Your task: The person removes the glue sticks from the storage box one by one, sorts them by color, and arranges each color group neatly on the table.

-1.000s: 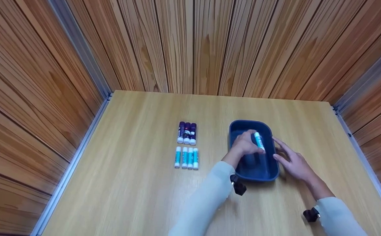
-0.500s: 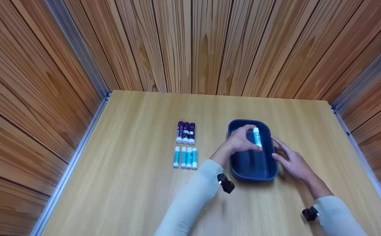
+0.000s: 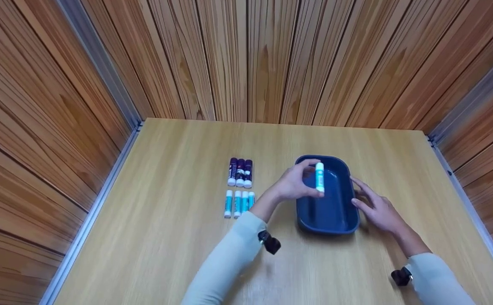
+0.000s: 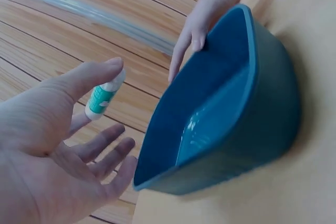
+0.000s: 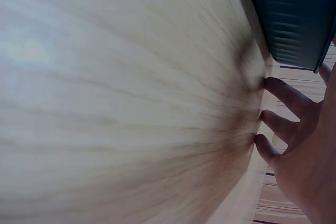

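My left hand [image 3: 289, 184] pinches a teal-and-white glue stick [image 3: 319, 177] between thumb and index finger, its other fingers spread loose in the left wrist view. The stick [image 4: 105, 95] is held up over the left side of a dark blue plastic bin [image 3: 330, 214]. At the bin's right wall, my right hand [image 3: 381, 211] rests with relaxed fingers, thumb and index at the rim. In the right wrist view its lower fingertips [image 5: 269, 83] come down to the tabletop.
Left of the bin, several teal-and-white glue sticks [image 3: 237, 204] lie in a row, partly hidden by the left wrist. Behind them lie three dark purple glue sticks [image 3: 240, 173] with white ends. Wooden panels [image 3: 263, 63] wall in the table.
My left hand has drawn leftward with the glue stick, from inside the bin toward its left side. The stick now stands more upright in view. My right hand has stayed at the bin.
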A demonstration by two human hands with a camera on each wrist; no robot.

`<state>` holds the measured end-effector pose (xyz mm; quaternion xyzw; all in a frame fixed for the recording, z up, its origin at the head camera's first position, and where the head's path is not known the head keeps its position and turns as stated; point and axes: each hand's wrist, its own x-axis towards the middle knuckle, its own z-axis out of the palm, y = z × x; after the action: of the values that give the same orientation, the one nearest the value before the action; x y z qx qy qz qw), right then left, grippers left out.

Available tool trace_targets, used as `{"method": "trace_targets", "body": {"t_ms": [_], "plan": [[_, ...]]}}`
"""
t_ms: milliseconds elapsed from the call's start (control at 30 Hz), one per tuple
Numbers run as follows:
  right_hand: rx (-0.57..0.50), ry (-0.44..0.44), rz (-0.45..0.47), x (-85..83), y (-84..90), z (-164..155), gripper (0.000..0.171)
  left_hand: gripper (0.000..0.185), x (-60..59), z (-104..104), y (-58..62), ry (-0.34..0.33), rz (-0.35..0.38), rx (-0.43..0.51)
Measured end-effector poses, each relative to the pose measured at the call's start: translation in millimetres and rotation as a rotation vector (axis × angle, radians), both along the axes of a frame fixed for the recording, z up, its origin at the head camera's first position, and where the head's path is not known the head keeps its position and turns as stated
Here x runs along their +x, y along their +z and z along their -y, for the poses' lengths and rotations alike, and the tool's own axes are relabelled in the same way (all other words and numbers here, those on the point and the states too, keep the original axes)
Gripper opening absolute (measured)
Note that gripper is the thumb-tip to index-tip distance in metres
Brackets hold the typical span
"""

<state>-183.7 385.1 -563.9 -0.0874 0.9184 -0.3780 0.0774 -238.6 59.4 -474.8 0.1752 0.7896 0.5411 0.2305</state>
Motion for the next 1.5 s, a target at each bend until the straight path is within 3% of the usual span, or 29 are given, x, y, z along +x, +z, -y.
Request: {"method": "trace_targets", "body": {"t_ms": [300,600,933,1200,1500], "plan": [[-0.005,0.012,-0.034,-0.5,-1.7,-0.9,0.07,0.095,0.7,40.1,-1.7,0.006,-0.098,-0.014],[-0.001,0.002,-0.012,1.6,-1.0,-1.0,0.071,0.092,3.0,77.7,-9.8,0.041,-0.083,-0.063],[-0.007,0.001,0.002,2.3,-3.2,0.1,0.07,0.087,2.3,129.5,-12.0,-0.006,-0.102,-0.095],[-0.008,0.001,-0.028,1.0,-1.8,-0.4,0.069,0.086,1.9,167.8,-15.5,0.055,-0.076,-0.075],[-0.001,-0.006,-0.017,1.8,0.2,-0.4,0.069,0.089,3.3,199.0,-23.3,0.107,-0.079,-0.141]]}}
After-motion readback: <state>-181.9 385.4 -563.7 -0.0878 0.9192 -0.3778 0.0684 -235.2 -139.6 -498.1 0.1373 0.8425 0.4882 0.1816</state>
